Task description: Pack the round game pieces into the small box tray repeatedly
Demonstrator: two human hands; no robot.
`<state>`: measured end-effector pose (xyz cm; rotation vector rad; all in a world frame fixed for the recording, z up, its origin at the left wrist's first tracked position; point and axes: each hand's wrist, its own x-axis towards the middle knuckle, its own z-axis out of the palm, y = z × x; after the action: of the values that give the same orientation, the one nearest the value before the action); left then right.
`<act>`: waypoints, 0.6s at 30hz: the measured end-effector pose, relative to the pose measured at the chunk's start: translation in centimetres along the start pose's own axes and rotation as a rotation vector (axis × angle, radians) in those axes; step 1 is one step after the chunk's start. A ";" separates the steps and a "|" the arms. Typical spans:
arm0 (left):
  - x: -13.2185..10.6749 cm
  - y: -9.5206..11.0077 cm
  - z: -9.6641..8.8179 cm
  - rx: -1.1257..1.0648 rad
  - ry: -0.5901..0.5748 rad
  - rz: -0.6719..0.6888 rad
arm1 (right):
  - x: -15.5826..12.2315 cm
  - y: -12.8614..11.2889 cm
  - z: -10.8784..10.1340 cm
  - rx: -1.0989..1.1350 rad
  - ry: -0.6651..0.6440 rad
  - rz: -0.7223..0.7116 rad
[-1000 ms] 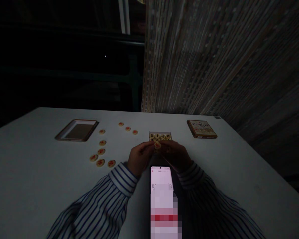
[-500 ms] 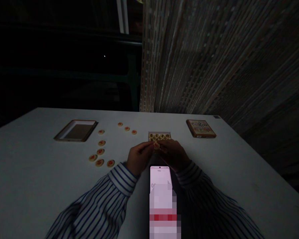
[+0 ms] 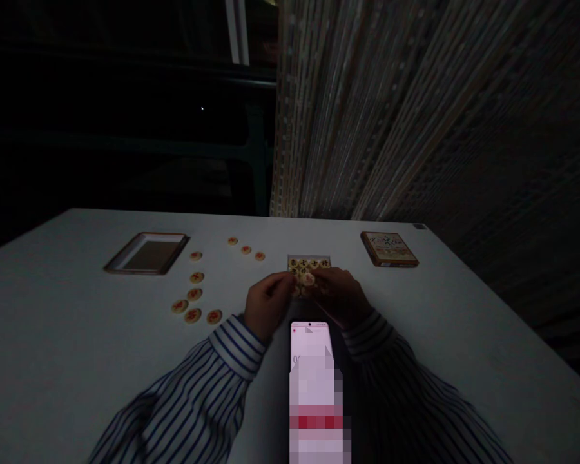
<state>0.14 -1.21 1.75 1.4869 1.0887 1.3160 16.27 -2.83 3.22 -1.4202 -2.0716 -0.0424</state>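
Between the tips of my right hand [image 3: 342, 295] a round xiangqi piece [image 3: 308, 279] with a red mark is held over a small box [image 3: 309, 257]. Rows of xiangqi pieces [image 3: 314, 263] with black characters lie in that box, and its near part is partly covered by my hands. My left hand [image 3: 269, 303] is closed at the box's left side, thumb and fingers together; whether anything is pinched there is hidden. Left of my hands, several red-marked xiangqi pieces [image 3: 196, 277] lie scattered on the white table [image 3: 140, 361].
A phone [image 3: 312, 341] with a lit, partly blurred screen lies in front of me between my forearms. An open shallow tray [image 3: 125, 263] is at the far left, and a flat printed box [image 3: 390, 248] at the right. A strand curtain [image 3: 338, 116] hangs beyond the table.
The red-marked piece has moved slightly right, away from my left fingertips and into my right hand's fingers. More of the black-marked pieces shows between my hands.
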 end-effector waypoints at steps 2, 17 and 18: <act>0.1 0.0 -0.1 -0.004 0.048 -0.017 | -0.1 0.6 0.2 -0.003 0.049 0.016; 0.4 -1.8 -0.1 0.101 0.055 -0.087 | -0.5 4.6 0.6 0.045 0.010 0.195; 0.4 -1.9 -0.1 0.102 0.044 -0.091 | -0.5 4.8 0.7 0.045 -0.005 0.200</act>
<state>-0.07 -0.30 0.01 1.4701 1.2533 1.2510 20.15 -0.98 0.93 -1.5937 -1.9122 0.0894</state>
